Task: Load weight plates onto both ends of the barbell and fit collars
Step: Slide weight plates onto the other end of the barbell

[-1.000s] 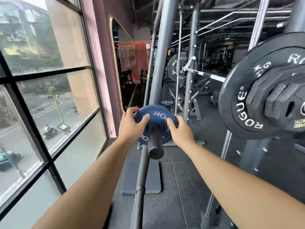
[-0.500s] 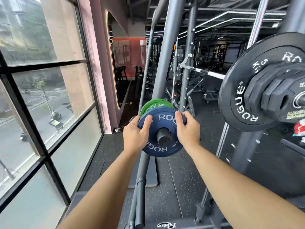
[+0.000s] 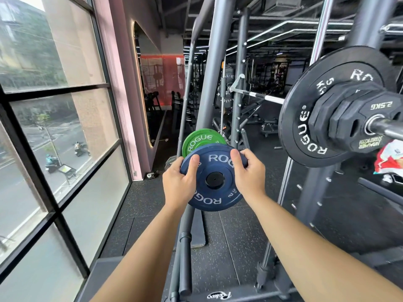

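Note:
I grip a small blue Rogue plate by its rim with my left hand and my right hand, thumbs lying on its face. A black peg end fills its centre hole. Just behind it a green Rogue plate sits on the rack. At the right, the barbell sleeve carries a large black 5 kg Rogue plate and smaller black hexagonal 2.5 kg plates outside it. No collar is visible on that sleeve.
Grey rack uprights rise behind the plates, another stands at the right. A window wall runs along the left. Black rubber flooring lies below, with a dark mat. A red-and-white cloth hangs at the far right.
The blue plate has slid outward along the storage peg toward me, so only the peg's end shows in its hole. The green plate behind has come into view.

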